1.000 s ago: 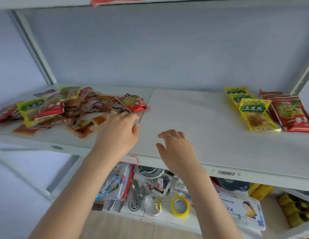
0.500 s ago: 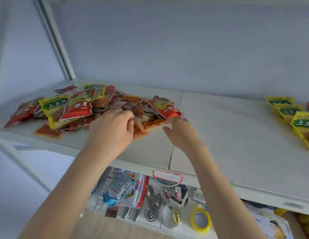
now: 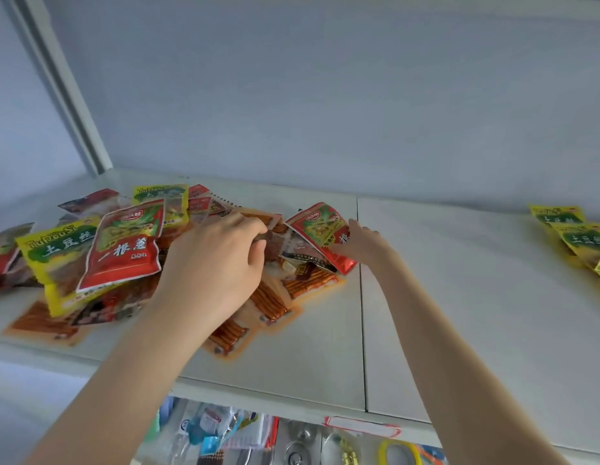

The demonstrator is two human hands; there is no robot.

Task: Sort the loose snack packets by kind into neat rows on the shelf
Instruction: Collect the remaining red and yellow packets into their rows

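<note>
At the left end of the white shelf (image 3: 325,347) lies a loose pile of snack packets (image 3: 204,206), overlapping one another. A yellow packet (image 3: 53,260) sits near the pile's left edge, and a red packet (image 3: 124,250) lies partly over it. Just right of that, the left hand (image 3: 218,266) rests on the middle of the pile, knuckles up, fingers curled down among the packets; whether they pinch anything cannot be told. Below and right of that hand, clear packets of orange sticks (image 3: 271,303) spread toward the shelf's front edge. At the pile's right edge the right hand (image 3: 359,245) grips a tilted red packet (image 3: 318,229) by its right side, with its lower corner near the seam between the shelf boards. Well apart, at the far right, a row of yellow packets (image 3: 573,236) lies overlapped. Beneath the shelf, a yellow tape roll (image 3: 400,453) shows on a lower level.
</note>
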